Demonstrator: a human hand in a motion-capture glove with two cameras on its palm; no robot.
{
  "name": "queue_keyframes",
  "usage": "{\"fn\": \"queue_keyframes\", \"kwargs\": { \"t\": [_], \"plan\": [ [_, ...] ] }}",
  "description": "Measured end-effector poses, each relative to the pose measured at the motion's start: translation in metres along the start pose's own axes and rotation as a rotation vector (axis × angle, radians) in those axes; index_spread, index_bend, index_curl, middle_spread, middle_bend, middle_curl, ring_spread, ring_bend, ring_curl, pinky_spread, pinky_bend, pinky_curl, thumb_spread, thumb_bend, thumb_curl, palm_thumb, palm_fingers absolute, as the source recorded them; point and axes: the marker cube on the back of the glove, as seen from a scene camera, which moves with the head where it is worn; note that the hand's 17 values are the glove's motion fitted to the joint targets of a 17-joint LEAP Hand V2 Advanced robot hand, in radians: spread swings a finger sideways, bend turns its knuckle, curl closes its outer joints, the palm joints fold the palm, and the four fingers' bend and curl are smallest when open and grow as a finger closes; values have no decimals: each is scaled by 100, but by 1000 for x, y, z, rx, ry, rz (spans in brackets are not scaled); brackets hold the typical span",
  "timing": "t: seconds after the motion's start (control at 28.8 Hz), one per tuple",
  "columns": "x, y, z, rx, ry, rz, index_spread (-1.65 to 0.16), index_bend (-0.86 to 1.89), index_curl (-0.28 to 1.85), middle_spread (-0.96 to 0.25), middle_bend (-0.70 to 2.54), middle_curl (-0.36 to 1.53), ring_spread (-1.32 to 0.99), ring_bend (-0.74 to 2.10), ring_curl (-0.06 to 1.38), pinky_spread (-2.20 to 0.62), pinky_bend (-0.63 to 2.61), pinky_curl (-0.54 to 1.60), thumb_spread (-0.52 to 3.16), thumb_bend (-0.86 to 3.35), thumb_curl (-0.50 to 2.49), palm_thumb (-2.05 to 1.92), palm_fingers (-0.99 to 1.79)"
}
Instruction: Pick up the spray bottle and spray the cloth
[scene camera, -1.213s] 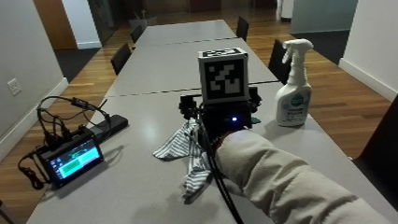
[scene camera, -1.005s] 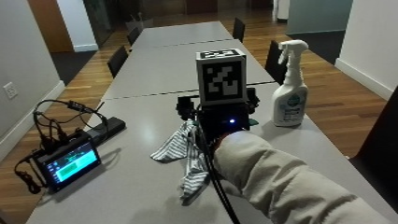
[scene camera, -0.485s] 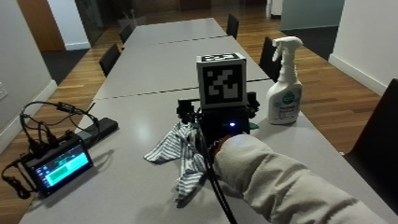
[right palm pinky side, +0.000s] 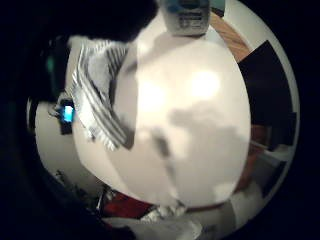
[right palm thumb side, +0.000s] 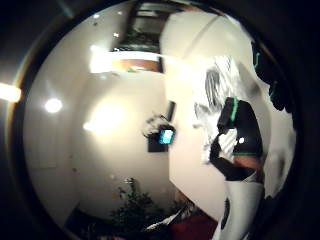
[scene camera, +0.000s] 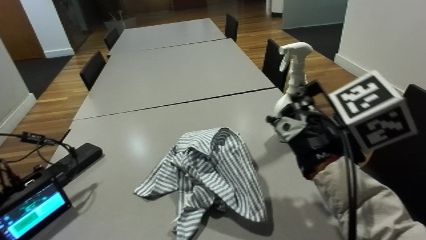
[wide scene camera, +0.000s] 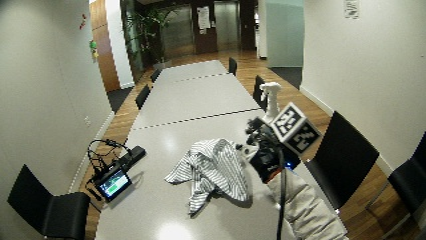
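Hand (scene camera: 313, 137) raised beside spray bottle (scene camera: 291, 75) (fingers hidden).

a lit screen device (scene camera: 30, 215) (cables attached) sits at the grey table's (scene camera: 166, 75) edge; black chairs (scene camera: 93, 69) alongside.

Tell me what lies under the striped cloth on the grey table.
The crumpled grey-and-white striped cloth rests directly on the long grey table; only bare tabletop and the cloth's shadow show around it. Whatever its folds cover cannot be seen. The white spray bottle stands apart, beyond the black-gloved right hand.
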Motion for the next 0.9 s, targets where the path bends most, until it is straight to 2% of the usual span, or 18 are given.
{"fn": "queue_keyframes", "kwargs": {
  "t": [0.07, 0.21, 0.42, 0.49, 0.59, 0.66, 0.73, 0.9],
  "plan": [
    [9, -3, -16, 110, -100, -34, -21, 31, 45, -10, 72, 44, -16, 76, 48, -17, 64, 46, 114, 52, 40, 71, 64],
    [38, -24, -43, 279, -114, -92, -22, 40, 48, -8, 72, 45, -13, 62, 44, -4, 32, 38, 108, 49, 43, 77, 34],
    [109, -43, -60, 316, -219, -2, -25, 33, 44, -4, 61, 42, -12, 49, 39, 2, 21, 30, 100, 39, 44, 77, 16],
    [131, -39, -63, 315, -248, 41, -28, 31, 43, -5, 61, 41, -13, 49, 37, 4, 15, 27, 96, 35, 44, 78, 23],
    [163, -25, -69, 346, -295, 75, -29, 34, 39, -7, 65, 41, -15, 51, 33, 3, 10, 21, 91, 33, 46, 82, 61],
    [174, -16, -73, 399, -309, 81, -29, 36, 39, -9, 67, 42, -16, 52, 32, -5, 21, 23, 80, 32, 48, 89, 90],
    [175, -10, -77, 457, -283, 74, -29, 35, 39, -10, 66, 43, -16, 53, 34, -9, 24, 25, 74, 30, 49, 92, 103],
    [166, -16, -85, 577, -250, 18, -28, 33, 46, -10, 65, 46, -17, 56, 40, -17, 28, 33, 63, 23, 52, 95, 115]
  ]
}}
